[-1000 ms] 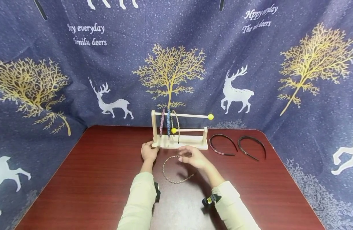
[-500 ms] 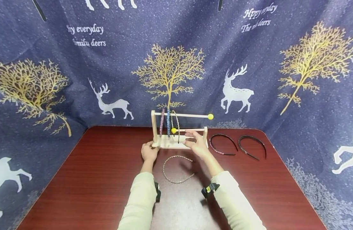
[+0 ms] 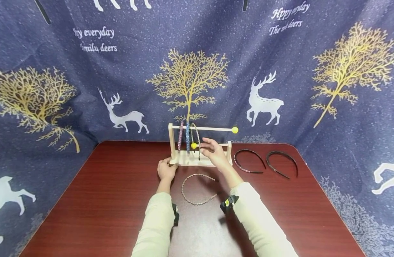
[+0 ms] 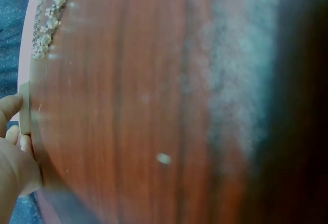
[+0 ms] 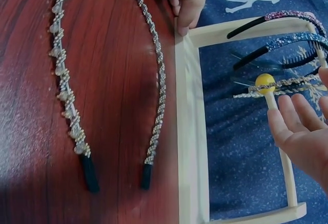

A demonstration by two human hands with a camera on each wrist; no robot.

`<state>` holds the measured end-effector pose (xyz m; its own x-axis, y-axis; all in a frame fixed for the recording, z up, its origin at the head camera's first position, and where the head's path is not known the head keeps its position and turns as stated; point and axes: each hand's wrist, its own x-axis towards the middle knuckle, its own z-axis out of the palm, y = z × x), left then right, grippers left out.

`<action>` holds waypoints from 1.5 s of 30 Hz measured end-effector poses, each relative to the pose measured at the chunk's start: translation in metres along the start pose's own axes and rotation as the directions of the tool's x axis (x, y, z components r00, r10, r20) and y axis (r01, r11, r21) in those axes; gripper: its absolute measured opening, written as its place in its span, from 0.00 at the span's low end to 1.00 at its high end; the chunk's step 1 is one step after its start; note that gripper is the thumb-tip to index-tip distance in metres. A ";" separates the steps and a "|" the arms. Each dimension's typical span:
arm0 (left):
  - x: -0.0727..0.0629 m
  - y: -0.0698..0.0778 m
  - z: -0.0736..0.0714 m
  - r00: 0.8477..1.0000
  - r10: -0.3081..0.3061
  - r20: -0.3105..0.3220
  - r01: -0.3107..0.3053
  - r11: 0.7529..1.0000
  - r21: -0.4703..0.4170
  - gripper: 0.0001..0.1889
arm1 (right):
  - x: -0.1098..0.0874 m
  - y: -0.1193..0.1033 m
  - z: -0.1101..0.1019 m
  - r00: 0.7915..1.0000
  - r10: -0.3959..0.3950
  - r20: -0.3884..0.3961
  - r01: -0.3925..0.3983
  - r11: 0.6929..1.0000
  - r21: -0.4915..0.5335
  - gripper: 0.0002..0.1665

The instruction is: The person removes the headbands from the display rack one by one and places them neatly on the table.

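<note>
A light wooden headband stand (image 3: pixel 171 141) with two yellow-tipped rods stands at the back of the table. My left hand (image 3: pixel 166 170) grips the left end of its base; in the left wrist view the thumb (image 4: pixel 9 106) presses the board's edge. From the upper rod hang a pink headband (image 3: pixel 180 137), a blue headband (image 3: pixel 188 138) and a gold braided headband (image 3: pixel 198 135). My right hand (image 3: pixel 216 155) is at the lower rod, beside the gold headband, fingers spread and loosely bent. Whether it touches either is unclear. A beaded headband (image 5: pixel 160 80) lies flat in front of the stand.
Right of the stand lie a black headband with pink stones (image 3: pixel 240 167) and a dark headband (image 3: pixel 281 154). The red-brown table (image 3: pixel 119 200) meets a blue deer-print cloth (image 3: pixel 126 82) behind and at the sides.
My right hand has moved from above the lying headband up to the stand's lower rod, then slightly left toward the hanging gold headband. The left hand stays on the base.
</note>
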<state>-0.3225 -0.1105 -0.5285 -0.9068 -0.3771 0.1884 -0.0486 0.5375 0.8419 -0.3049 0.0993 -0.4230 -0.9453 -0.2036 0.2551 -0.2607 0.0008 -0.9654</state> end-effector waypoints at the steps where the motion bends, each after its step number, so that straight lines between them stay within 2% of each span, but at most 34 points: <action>1: 0.000 0.000 0.000 1.000 0.001 0.000 -0.001 1.000 0.000 0.23 | 0.002 0.004 0.000 1.000 0.003 -0.001 -0.003 1.000 0.012 0.28; 4: 0.000 0.001 -0.001 1.000 -0.003 0.002 0.003 1.000 -0.005 0.23 | 0.009 0.016 0.002 1.000 -0.012 0.006 0.012 1.000 0.026 0.29; 8: 0.001 0.001 -0.001 1.000 -0.001 -0.001 0.001 1.000 -0.010 0.23 | 0.011 0.015 0.004 1.000 -0.003 0.022 0.002 1.000 0.029 0.28; 12: 0.000 0.001 -0.001 1.000 -0.003 -0.003 0.003 1.000 -0.008 0.22 | 0.012 0.016 0.005 1.000 0.002 0.022 -0.002 0.999 0.039 0.23; 17: -0.002 0.002 0.000 1.000 -0.007 -0.001 0.007 1.000 -0.002 0.23 | 0.013 0.016 0.005 0.999 -0.035 0.028 0.035 0.999 0.023 0.18; 24: -0.003 0.004 -0.002 1.000 0.006 -0.005 -0.006 1.000 -0.002 0.23 | 0.017 0.009 0.005 0.997 -0.068 -0.039 0.071 0.994 0.083 0.17; 30: -0.002 0.004 -0.003 1.000 0.004 -0.002 -0.004 1.000 -0.003 0.23 | 0.017 0.004 0.003 0.992 -0.102 -0.068 0.108 0.990 0.088 0.16; 37: -0.002 0.003 -0.001 1.000 0.001 -0.005 -0.001 1.000 0.000 0.23 | 0.012 0.006 -0.008 0.985 -0.146 -0.088 0.152 0.985 0.075 0.16; 45: -0.001 0.002 0.000 1.000 -0.002 -0.006 0.002 1.000 0.006 0.23 | 0.005 0.007 -0.031 0.973 -0.180 -0.141 0.191 0.979 0.065 0.16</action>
<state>-0.3212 -0.1090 -0.5269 -0.9042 -0.3825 0.1899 -0.0526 0.5411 0.8393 -0.3178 0.1281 -0.4267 -0.9008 -0.0603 0.4300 -0.4230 -0.1018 -0.9004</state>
